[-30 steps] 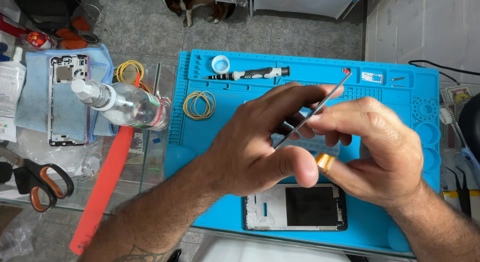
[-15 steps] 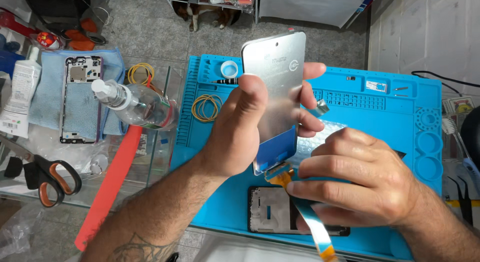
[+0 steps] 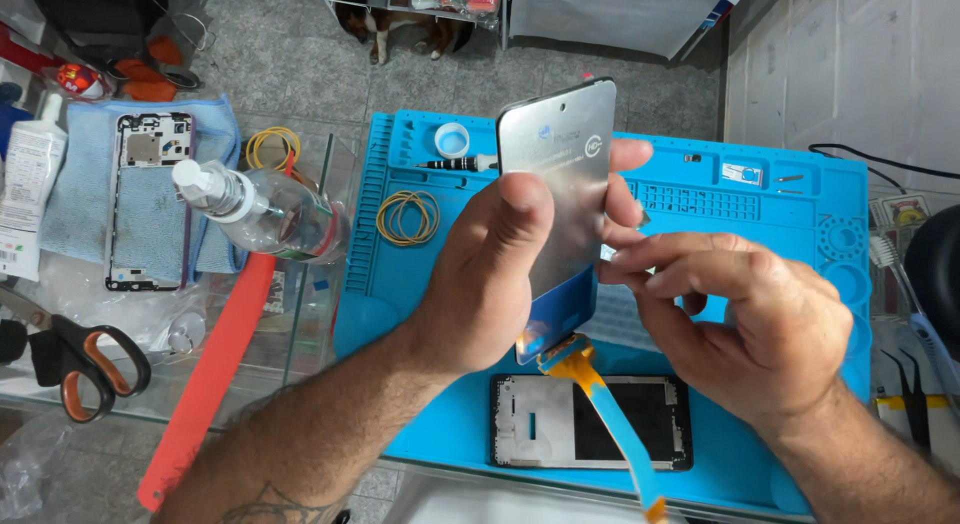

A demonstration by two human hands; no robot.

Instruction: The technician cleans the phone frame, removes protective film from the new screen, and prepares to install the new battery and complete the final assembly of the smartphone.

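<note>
My left hand (image 3: 490, 274) holds a phone screen panel (image 3: 560, 184) upright by its edges, its silvery back toward me. An orange and blue flex ribbon (image 3: 600, 404) hangs from the panel's lower end. My right hand (image 3: 740, 314) sits at the panel's right edge with fingertips touching it; I cannot tell whether it grips anything. Below both hands a black phone frame (image 3: 590, 422) lies flat on the blue work mat (image 3: 760, 214).
On the mat lie rubber bands (image 3: 408, 217), a small driver (image 3: 455, 164) and a blue cap (image 3: 452, 139). To the left: a clear spray bottle (image 3: 260, 212), another phone frame (image 3: 148, 199) on a blue cloth, scissors (image 3: 85, 364), a red strip (image 3: 205, 384). Tweezers (image 3: 915, 404) lie right.
A second ago my hands held a thin metal tool low over the mat. Since then my left hand has raised the screen panel upright, and the ribbon now hangs free.
</note>
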